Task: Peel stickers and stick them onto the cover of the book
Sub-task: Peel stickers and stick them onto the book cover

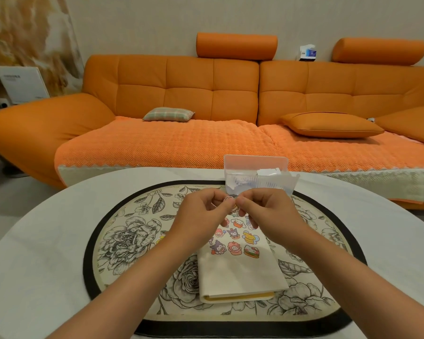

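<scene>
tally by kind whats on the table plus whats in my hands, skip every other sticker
floral placemat: 1
book: 1
clear plastic box: 1
sticker pinched between left hand and right hand: 1
total: 4

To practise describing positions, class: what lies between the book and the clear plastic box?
In the head view, the left hand and right hand pinch a small sticker there, above the floral mat.

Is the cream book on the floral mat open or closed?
Closed: the cream book lies flat, cover up, with its yellow edge showing under the front cover.
</scene>
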`<state>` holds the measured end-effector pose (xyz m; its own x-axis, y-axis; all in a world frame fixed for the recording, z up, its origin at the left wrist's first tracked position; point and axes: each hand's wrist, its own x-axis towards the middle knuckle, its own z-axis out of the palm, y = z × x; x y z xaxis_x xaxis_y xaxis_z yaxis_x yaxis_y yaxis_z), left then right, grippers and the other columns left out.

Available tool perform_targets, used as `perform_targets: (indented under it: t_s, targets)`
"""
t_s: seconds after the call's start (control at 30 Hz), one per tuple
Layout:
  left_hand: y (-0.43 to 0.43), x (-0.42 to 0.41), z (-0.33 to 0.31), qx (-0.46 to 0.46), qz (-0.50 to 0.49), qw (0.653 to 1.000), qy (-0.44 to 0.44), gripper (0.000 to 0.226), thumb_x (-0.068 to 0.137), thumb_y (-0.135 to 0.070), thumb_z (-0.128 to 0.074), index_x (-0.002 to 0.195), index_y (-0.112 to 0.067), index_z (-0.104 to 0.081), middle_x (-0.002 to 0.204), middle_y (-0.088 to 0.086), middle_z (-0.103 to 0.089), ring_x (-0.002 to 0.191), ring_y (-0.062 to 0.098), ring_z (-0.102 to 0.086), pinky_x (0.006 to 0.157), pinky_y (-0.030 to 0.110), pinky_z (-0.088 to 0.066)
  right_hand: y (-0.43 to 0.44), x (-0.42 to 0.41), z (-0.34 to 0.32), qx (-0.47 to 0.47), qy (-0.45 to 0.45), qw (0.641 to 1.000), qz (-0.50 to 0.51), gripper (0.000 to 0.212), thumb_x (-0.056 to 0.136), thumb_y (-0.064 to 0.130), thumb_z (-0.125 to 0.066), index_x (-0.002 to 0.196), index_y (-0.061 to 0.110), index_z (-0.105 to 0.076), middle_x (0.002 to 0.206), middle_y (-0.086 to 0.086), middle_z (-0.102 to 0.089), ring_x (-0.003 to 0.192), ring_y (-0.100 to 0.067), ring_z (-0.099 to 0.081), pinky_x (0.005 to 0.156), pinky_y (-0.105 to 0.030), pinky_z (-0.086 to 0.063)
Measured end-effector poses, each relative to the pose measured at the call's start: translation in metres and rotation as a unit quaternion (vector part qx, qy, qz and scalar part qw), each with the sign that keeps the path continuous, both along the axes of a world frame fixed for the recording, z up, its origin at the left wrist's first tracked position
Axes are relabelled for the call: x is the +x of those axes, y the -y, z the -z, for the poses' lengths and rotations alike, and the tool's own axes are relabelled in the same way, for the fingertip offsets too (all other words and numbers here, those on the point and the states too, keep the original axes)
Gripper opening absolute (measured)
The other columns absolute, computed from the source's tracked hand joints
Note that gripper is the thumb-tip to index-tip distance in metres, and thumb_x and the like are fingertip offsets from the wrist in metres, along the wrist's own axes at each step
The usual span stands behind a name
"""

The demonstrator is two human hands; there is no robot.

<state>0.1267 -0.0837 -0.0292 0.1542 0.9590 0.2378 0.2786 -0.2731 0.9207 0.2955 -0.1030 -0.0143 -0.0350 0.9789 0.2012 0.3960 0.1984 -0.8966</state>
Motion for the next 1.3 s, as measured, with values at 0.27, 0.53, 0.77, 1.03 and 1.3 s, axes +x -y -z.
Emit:
perform_targets:
  t_s: [0.27,0.53,0.77,1.03,1.3]
  targets:
    - [-0.0014,-0.0051,-0.0046,-0.008,0.009,1.000,0.027,0.013,0.094,-0.020,-0.067,0.083,-0.014,-0.070,0.060,-0.005,-0.065,0.049,0.003,-0.057,0.050,0.014,-0.042,-0.0029,0.0039,-0.0036,-0.099,-0.118,0.986,-0.056,0.019,0.095,0.024,-0.066,0.090,0.009,-0.075,0.077,-0.003,-0.065,0.054,-0.015,-0.050,0.046,-0.023,-0.035]
    - [-0.0006,-0.0042,-0.0050,-0.011,0.017,1.000,0.022,0.012,0.093,-0.018,-0.068,0.083,-0.012,-0.070,0.057,-0.006,-0.064,0.053,0.006,-0.061,0.054,0.016,-0.047,0.0002,0.0024,-0.0072,-0.070,-0.066,0.995,-0.028,0.016,0.093,0.023,-0.069,0.082,0.014,-0.078,0.066,-0.002,-0.067,0.050,-0.012,-0.049,0.046,-0.022,-0.036]
    - [0.0009,-0.0024,-0.0050,-0.006,0.011,1.000,0.026,0.010,0.091,-0.017,-0.069,0.082,-0.016,-0.071,0.073,0.006,-0.072,0.057,0.009,-0.063,0.061,0.025,-0.054,0.0021,-0.0007,-0.0064,-0.028,-0.008,1.000,0.000,0.018,0.094,0.023,-0.068,0.079,0.018,-0.076,0.056,0.005,-0.065,0.047,-0.008,-0.050,0.048,-0.016,-0.042]
    - [0.0043,0.0019,-0.0039,0.004,0.001,1.000,0.027,0.016,0.090,-0.015,-0.070,0.076,-0.022,-0.070,0.060,-0.007,-0.067,0.053,0.004,-0.061,0.055,0.016,-0.049,0.0036,-0.0037,0.0019,0.050,0.093,0.994,0.006,0.021,0.097,0.023,-0.061,0.082,0.023,-0.075,0.054,0.008,-0.058,0.049,-0.005,-0.044,0.049,-0.025,-0.036]
    - [0.0027,-0.0015,-0.0070,0.004,-0.007,0.999,0.044,0.017,0.091,-0.016,-0.070,0.075,-0.021,-0.070,0.066,0.002,-0.071,0.055,0.010,-0.062,0.056,0.020,-0.051,0.0036,-0.0026,-0.0071,-0.010,-0.025,1.000,0.005,0.016,0.094,0.021,-0.068,0.083,0.015,-0.079,0.068,-0.005,-0.071,0.047,-0.009,-0.050,0.044,-0.018,-0.037]
